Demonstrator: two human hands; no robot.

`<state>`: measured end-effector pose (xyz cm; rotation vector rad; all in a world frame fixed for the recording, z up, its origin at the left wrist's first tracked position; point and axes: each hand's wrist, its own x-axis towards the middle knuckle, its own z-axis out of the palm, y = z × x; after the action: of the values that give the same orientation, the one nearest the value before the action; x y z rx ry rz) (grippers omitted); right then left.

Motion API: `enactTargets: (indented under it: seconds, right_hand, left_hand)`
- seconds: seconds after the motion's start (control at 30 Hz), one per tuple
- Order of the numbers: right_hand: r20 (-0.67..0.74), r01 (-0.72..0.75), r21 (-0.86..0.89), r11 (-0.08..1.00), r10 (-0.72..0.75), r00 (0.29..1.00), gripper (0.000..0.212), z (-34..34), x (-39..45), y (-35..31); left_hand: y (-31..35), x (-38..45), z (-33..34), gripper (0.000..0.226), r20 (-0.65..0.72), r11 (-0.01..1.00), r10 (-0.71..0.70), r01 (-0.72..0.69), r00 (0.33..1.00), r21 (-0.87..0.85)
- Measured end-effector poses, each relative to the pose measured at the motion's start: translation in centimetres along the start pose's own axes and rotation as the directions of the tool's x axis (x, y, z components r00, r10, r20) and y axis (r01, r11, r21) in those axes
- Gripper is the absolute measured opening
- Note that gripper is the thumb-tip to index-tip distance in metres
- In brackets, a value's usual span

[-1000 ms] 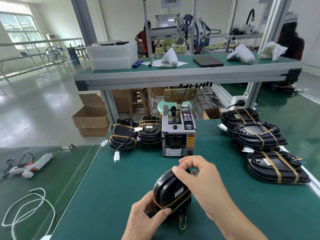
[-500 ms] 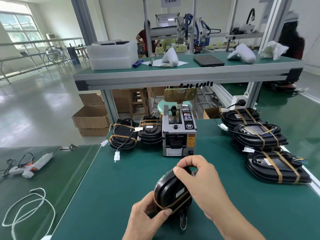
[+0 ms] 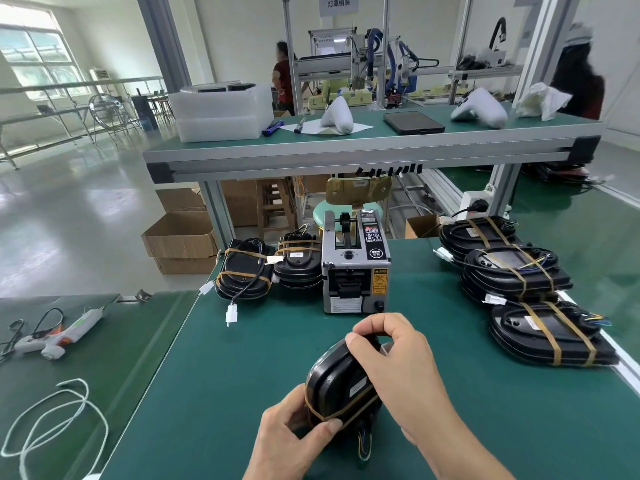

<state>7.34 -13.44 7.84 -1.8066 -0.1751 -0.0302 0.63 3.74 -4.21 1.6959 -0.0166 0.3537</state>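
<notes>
The black bundle stands on its edge on the green table, in front of the tape dispenser; the left hand grips its lower corner with the thumb on the tan rubber band, and the right hand is curled over the top edge and pinches it. I judge the step is binding the stack; the next move probably calls for a second band near the top, as on the finished bundles at the right, with a firm hold so the pieces do not slide.
</notes>
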Motion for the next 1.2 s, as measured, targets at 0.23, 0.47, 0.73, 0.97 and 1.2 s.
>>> enactTargets:
  seconds: [0.23, 0.47, 0.73, 0.97, 1.2]
  right_hand:
    - [-0.036, -0.003, -0.008, 1.0, 0.003, 0.999, 0.018, 0.4, 0.6, 0.7]
    - [0.102, -0.109, 0.195, 0.975, 0.091, 0.991, 0.019, -0.5, 0.9, 1.8]
    - [0.383, -0.264, 0.523, 0.81, 0.053, 0.922, 0.075, -1.0, -0.1, 6.7]
    - [0.427, -0.138, 0.193, 0.971, 0.044, 0.903, 0.041, -0.7, 0.6, 7.6]
    - [0.409, 0.083, 0.054, 0.995, -0.098, 0.907, 0.049, -1.2, 1.4, 5.9]
  left_hand:
    - [-0.5, 0.0, -0.2, 0.05, -0.004, 0.999, -0.011, 0.011, 1.0, 0.045]
    - [-0.7, 0.1, -0.3, 0.056, -0.009, 0.998, -0.028, 0.028, 1.0, 0.049]
    - [-0.8, 0.2, -0.4, 0.058, 0.011, 0.999, 0.002, -0.002, 1.0, 0.048]
    - [-0.1, 0.3, -0.3, 0.056, 0.033, 1.0, 0.012, -0.012, 0.999, 0.013]
    - [0.3, 0.2, -0.5, 0.054, 0.048, 0.993, 0.027, -0.032, 0.999, 0.11]
